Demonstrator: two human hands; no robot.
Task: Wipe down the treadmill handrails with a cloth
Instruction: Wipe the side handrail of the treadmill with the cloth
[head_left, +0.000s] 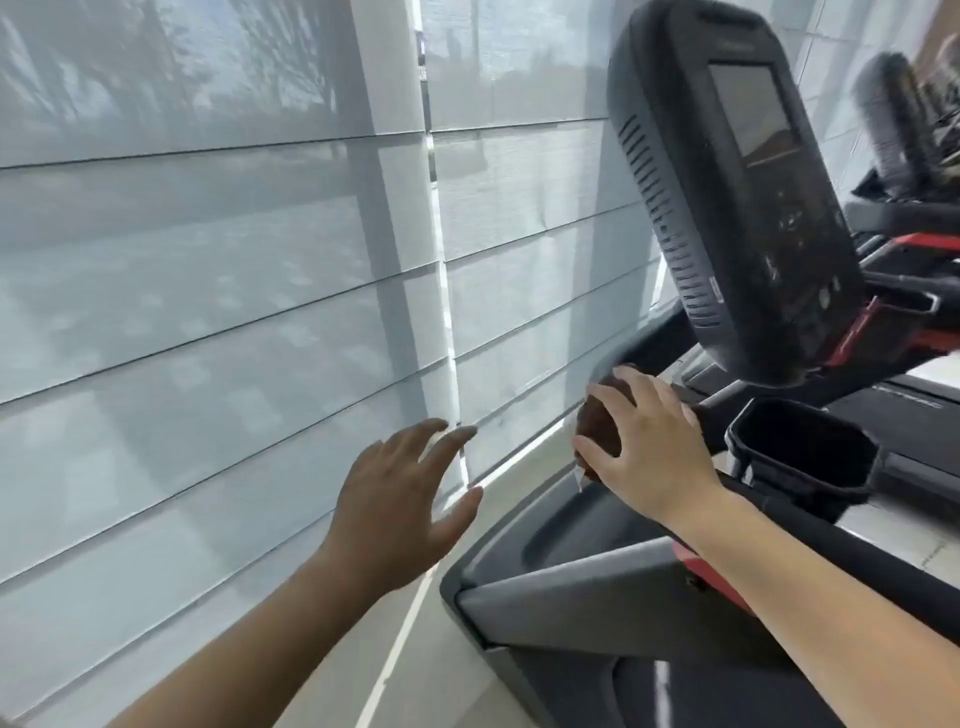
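Note:
My right hand (649, 447) presses a dark brown cloth (600, 423) onto the treadmill's left handrail (618, 512), a dark grey moulded bar running up toward the console. The cloth is bunched under my fingers and a small white tag hangs from its lower edge. My left hand (400, 499) hovers in the air left of the rail, fingers spread, holding nothing and touching nothing. The black console (727, 192) with its dark screen towers above the cloth.
A black cup holder (800, 452) sits just right of my right hand. Pale roller blinds (218, 270) cover the window close on the left. More treadmills (904, 244) stand at the far right. A strip of light floor (395, 649) runs between blinds and treadmill.

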